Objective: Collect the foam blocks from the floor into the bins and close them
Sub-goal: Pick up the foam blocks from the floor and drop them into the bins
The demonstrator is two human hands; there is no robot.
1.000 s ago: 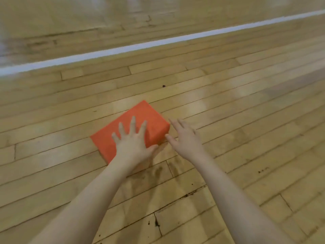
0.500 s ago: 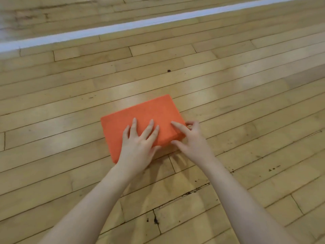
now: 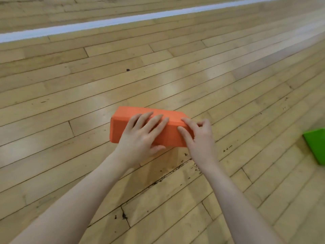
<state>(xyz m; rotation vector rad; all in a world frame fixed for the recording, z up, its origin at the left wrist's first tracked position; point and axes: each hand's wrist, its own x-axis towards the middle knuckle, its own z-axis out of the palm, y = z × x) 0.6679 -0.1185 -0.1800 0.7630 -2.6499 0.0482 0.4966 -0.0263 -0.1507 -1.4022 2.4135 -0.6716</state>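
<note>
Both hands are grasping the orange rectangular foam block (image 3: 121, 126) above the wooden plank floor (image 3: 175, 76): the left hand (image 3: 140, 138) is wrapping fingers over its top, thumb underneath, while the right hand (image 3: 198, 138) is pinching its right end. A green foam block (image 3: 316, 145) is lying at right.

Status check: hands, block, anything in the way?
Left hand and right hand both gripping orange foam block. Green block on floor, far right. No bins visible.

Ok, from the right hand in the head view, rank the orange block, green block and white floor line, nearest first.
1. Orange block: under the right hand, fingers on its right end.
2. Green block: on the floor, far right edge.
3. White floor line: far across the floor, top.
</note>
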